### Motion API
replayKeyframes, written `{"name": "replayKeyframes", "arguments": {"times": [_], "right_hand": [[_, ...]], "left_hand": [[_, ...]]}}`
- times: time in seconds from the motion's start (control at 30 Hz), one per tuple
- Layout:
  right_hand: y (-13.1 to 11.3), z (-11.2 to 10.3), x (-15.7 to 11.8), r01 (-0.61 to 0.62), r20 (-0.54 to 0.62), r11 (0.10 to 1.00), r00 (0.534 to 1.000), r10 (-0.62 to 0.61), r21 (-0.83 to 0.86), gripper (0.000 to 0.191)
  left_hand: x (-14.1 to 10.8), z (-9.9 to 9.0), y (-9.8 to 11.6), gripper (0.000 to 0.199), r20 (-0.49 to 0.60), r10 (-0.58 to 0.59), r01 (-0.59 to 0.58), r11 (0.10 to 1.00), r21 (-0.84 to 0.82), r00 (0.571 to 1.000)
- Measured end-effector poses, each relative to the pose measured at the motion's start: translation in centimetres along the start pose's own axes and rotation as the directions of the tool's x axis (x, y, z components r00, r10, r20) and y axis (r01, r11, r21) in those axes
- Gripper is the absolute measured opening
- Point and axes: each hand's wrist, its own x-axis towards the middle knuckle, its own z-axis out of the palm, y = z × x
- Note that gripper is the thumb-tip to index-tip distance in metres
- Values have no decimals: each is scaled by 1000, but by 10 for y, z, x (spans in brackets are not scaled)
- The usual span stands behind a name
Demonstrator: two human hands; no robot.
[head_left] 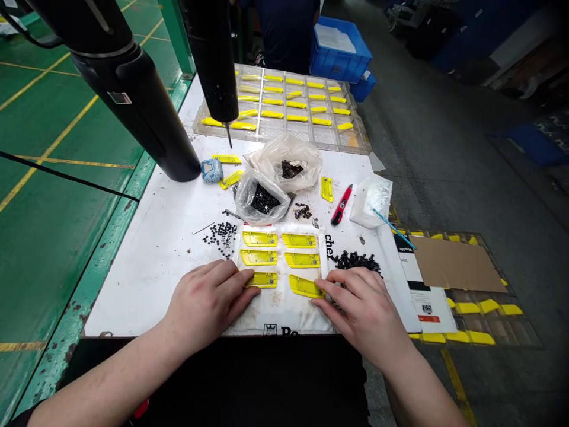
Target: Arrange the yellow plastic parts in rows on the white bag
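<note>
Several yellow plastic parts lie in two columns on a white printed bag (284,314). My left hand (211,296) pinches the left end of the lowest yellow part (265,280) in the left column. With thumb and fingers, my right hand (355,296) grips the right end of the lowest yellow part (304,286) in the right column, which lies slightly slanted. Above them rest other yellow parts, such as one (302,260) in the middle row. Small black pieces (358,261) are heaped just beyond my right hand, and tiny black round pieces (220,237) lie scattered beyond my left.
An electric screwdriver (211,65) hangs over the table beside a black bottle (146,112). Open plastic bags (262,201) of dark small parts stand mid-table, near a red utility knife (341,205). Behind is a clear tray (278,127) of yellow parts; a person (284,29) is at the far end.
</note>
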Motion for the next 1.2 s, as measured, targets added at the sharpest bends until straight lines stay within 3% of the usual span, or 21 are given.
{"name": "replayKeyframes", "arguments": {"times": [0.73, 1.2], "right_hand": [[10, 18, -2, 31, -145, 999, 989, -28, 22, 24], [36, 29, -16, 64, -132, 998, 989, -66, -19, 30]], "left_hand": [[0, 3, 0, 24, -36, -7, 6, 1000, -28, 999], [-2, 10, 1, 41, 71, -39, 39, 999, 13, 997]]}}
